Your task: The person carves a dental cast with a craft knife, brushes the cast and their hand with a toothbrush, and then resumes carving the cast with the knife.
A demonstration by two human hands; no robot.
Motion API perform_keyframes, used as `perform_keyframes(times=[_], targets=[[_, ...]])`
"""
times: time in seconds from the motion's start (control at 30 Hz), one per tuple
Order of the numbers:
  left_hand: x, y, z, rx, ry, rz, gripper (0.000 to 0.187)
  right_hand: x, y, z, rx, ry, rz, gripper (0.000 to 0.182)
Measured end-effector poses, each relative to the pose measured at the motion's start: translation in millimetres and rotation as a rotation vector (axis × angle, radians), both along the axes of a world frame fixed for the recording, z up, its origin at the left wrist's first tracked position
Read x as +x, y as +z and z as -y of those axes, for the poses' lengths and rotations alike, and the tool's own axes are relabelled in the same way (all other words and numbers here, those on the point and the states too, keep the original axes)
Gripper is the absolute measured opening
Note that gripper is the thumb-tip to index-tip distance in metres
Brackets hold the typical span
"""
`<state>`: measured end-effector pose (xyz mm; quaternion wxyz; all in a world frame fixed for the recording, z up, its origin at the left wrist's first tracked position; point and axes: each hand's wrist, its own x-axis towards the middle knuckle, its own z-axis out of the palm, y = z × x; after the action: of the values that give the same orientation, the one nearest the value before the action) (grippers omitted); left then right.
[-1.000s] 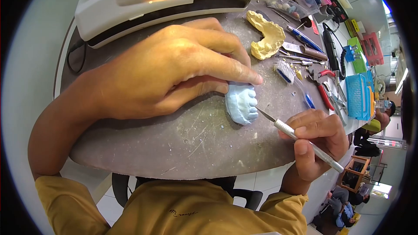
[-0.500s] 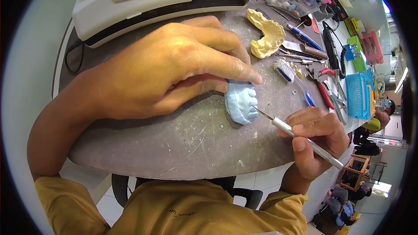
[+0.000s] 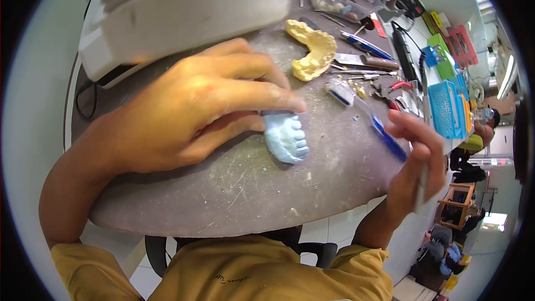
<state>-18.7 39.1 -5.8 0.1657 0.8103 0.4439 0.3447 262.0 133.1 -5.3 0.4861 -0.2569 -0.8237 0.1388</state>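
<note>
My left hand (image 3: 200,106) grips the upper end of a pale blue dental cast (image 3: 285,138) between thumb and fingers. The cast rests on the grey bench (image 3: 223,206), its row of teeth turned to the right. Off to the right, well clear of the cast, my right hand (image 3: 415,159) is closed around the slim metal craft knife (image 3: 422,187). Motion blurs this hand and the knife, and the blade is not visible. Nearest to it lies a toothbrush (image 3: 385,136) with a blue handle.
A cream dental cast (image 3: 315,50) lies beyond the blue one. Behind my left hand stands a white machine (image 3: 195,22). Toward the right edge are a wooden-handled knife (image 3: 379,62), red-handled pliers (image 3: 400,85), a pen (image 3: 368,44) and a blue basket (image 3: 446,108).
My right hand has pulled the craft knife off the cast, moving right and turning its handle downward. The left hand keeps its hold on the cast. The whole view has shifted slightly.
</note>
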Motion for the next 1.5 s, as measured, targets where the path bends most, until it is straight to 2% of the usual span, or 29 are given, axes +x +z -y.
perform_keyframes(times=[0.07,0.13,0.2,0.27,0.33,0.4,0.43,0.5,0.53,0.6,0.73,0.87,0.93,1.03,1.13,1.17,1.27,1.33,1.4,1.5], targets=[[1.3,2.3,0.6,-0.027,0.042,-0.008,0.042,7.8,1.9,-10.6,0.142,-0.133,0.348,0.014],[4.0,7.3,0.3,-0.079,0.053,0.002,0.038,5.2,4.7,-6.5,0.130,-0.235,0.399,0.014],[6.3,11.7,-2.2,-0.070,0.046,-0.019,0.037,14.3,0.8,-10.3,0.107,-0.180,0.444,0.015],[8.0,14.1,-2.4,-0.034,0.057,-0.049,0.036,18.6,-2.1,-15.2,0.155,-0.157,0.455,0.020],[11.4,17.2,2.6,-0.076,0.093,-0.038,0.036,18.2,-5.3,-9.6,0.165,-0.143,0.336,0.024],[16.5,24.6,8.3,-0.137,0.118,-0.028,0.038,16.1,-4.1,3.5,0.184,-0.024,0.234,0.022],[17.1,23.0,10.2,-0.142,0.151,-0.021,0.041,13.6,-5.0,9.6,0.196,-0.063,0.226,0.022],[18.3,17.8,9.4,-0.150,0.146,0.032,0.043,7.7,-9.6,19.3,0.178,0.103,0.209,0.034],[18.5,15.6,8.9,-0.171,0.178,0.094,0.045,5.4,-10.4,22.2,0.186,0.073,0.203,0.034],[19.5,13.3,9.1,-0.169,0.159,0.092,0.047,1.4,-12.2,25.8,0.203,0.173,0.191,0.037],[19.8,17.1,10.1,-0.135,0.136,0.018,0.038,6.6,-10.5,25.0,0.145,0.199,0.216,0.024],[25.2,19.9,9.3,-0.058,0.145,-0.046,0.030,26.4,-3.1,27.0,0.067,0.156,0.265,0.013],[26.3,17.4,10.6,-0.036,0.150,-0.018,0.027,34.2,-4.2,23.7,0.152,0.002,0.231,0.011],[26.5,15.4,10.8,-0.056,0.164,0.001,0.026,26.1,-1.2,28.4,0.070,0.094,0.118,0.012],[9.8,-5.2,8.8,-0.108,0.226,0.063,0.039,9.6,-6.1,30.4,0.117,0.186,0.114,0.016],[21.2,2.5,10.6,-0.142,0.226,0.110,0.052,5.9,-8.1,29.4,0.150,0.197,0.100,0.017],[26.8,0.5,9.6,-0.058,0.174,0.173,0.063,22.5,-13.9,26.2,0.174,0.167,0.146,0.021],[29.2,7.5,12.5,-0.074,0.169,0.131,0.061,42.2,-12.5,24.6,0.225,0.051,0.298,0.024],[25.1,11.3,13.7,-0.049,0.153,0.012,0.057,62.1,-3.5,24.2,0.110,-0.025,0.308,0.024],[28.2,19.1,17.2,-0.048,0.096,-0.140,0.046,67.7,0.5,10.3,0.097,-0.086,0.304,0.020]])
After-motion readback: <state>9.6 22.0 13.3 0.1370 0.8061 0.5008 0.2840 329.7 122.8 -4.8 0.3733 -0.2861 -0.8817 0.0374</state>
